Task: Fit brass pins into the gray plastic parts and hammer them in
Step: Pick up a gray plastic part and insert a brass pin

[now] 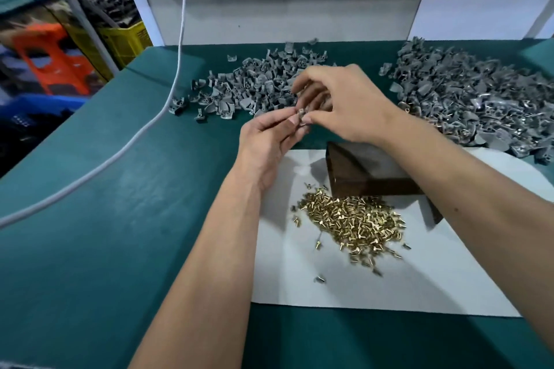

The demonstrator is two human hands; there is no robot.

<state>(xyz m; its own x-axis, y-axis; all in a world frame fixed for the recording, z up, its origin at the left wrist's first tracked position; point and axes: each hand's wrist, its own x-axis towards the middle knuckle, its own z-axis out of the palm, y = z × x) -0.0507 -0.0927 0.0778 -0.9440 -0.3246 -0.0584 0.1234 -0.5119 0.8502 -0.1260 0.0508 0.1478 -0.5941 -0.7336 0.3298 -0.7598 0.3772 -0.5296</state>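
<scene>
My left hand (269, 138) and my right hand (338, 102) meet above the green table, fingertips together. Between them they pinch one small gray plastic part (300, 114); whether a pin sits in it cannot be made out. A heap of brass pins (350, 219) lies on a white sheet (419, 284) below my arms. One pile of gray plastic parts (251, 87) lies behind my hands. A larger pile of gray parts (473, 99), some showing brass, spreads at the right. A dark block (359, 171) stands on the sheet, partly under my right forearm.
A white cord (168, 99) hangs down and runs across the green table (120, 219) to the left edge. White panels (269, 9) close off the back. Beyond the left edge stand a yellow crate (126, 39) and an orange stool (51, 54).
</scene>
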